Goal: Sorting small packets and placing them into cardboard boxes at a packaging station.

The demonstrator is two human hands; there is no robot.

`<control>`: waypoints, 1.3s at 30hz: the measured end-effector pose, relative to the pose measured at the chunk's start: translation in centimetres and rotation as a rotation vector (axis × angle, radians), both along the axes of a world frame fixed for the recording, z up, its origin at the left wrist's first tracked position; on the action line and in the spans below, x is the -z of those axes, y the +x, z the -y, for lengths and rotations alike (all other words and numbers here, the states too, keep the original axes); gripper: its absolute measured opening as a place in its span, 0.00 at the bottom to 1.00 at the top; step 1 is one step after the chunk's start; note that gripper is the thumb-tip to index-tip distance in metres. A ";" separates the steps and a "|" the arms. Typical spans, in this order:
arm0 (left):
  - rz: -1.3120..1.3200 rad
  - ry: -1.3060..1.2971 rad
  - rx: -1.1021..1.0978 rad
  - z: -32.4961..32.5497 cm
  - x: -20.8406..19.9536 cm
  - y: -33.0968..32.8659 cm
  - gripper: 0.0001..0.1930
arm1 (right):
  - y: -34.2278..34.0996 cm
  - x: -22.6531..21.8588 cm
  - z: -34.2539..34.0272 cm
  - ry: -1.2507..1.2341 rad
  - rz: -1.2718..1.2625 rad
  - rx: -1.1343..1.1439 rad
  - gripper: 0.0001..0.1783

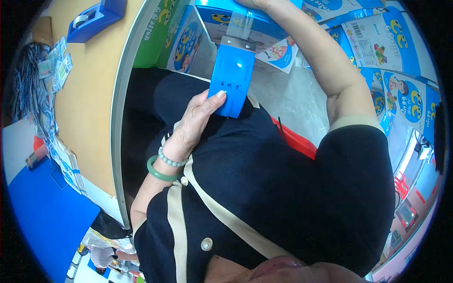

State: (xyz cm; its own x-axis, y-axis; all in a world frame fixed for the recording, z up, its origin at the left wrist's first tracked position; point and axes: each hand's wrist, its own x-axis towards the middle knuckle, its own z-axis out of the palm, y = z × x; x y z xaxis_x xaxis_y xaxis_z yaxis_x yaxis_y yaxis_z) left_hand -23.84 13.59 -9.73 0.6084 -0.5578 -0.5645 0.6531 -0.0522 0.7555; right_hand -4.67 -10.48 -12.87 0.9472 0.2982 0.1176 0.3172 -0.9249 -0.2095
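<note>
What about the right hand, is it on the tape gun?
No, the left hand holds the tape gun; the right hand touches the carton.

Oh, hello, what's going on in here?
A person is handling a printed carton and a blue tape dispenser. The left hand grips the dispenser, with its toothed metal edge against the carton and clear tape running along the carton above it. The right hand is at the carton's far side, partly cut off by the picture's edge. Another tape dispenser sits on the wooden table to the left, and more cartons are on the right.
</note>
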 end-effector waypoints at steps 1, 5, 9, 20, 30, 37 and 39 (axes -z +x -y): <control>-0.008 0.000 -0.001 -0.1 -0.1 0.0 0.25 | -0.1 0.0 0.0 -0.004 -0.004 -0.004 0.32; -0.047 0.011 -0.004 -0.5 -0.7 -0.1 0.25 | -0.2 -0.1 -0.1 0.025 -0.002 -0.011 0.32; -0.070 0.024 -0.002 0.0 0.0 0.4 0.25 | 0.0 0.3 0.4 0.022 0.009 0.003 0.32; 0.078 0.087 -0.038 4.5 6.0 4.3 0.24 | 0.0 0.2 0.1 0.078 -0.023 0.019 0.33; -0.028 0.092 -0.251 9.7 7.5 10.2 0.19 | -0.4 -0.3 0.8 0.090 0.024 0.058 0.32; 0.055 0.079 -0.255 9.3 9.9 12.1 0.22 | -2.4 1.6 1.2 0.279 0.131 -0.230 0.32; -0.133 0.059 -0.344 8.0 11.2 12.3 0.22 | -4.4 2.0 0.5 0.185 0.293 -0.297 0.31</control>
State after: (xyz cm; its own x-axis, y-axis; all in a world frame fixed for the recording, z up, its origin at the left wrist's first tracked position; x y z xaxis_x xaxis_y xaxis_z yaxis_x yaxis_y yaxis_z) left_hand -11.53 5.59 -20.93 0.6739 -0.2978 -0.6761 0.7321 0.1468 0.6651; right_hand -9.10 -10.94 -14.89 0.7428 0.5002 0.4450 0.6333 -0.7406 -0.2247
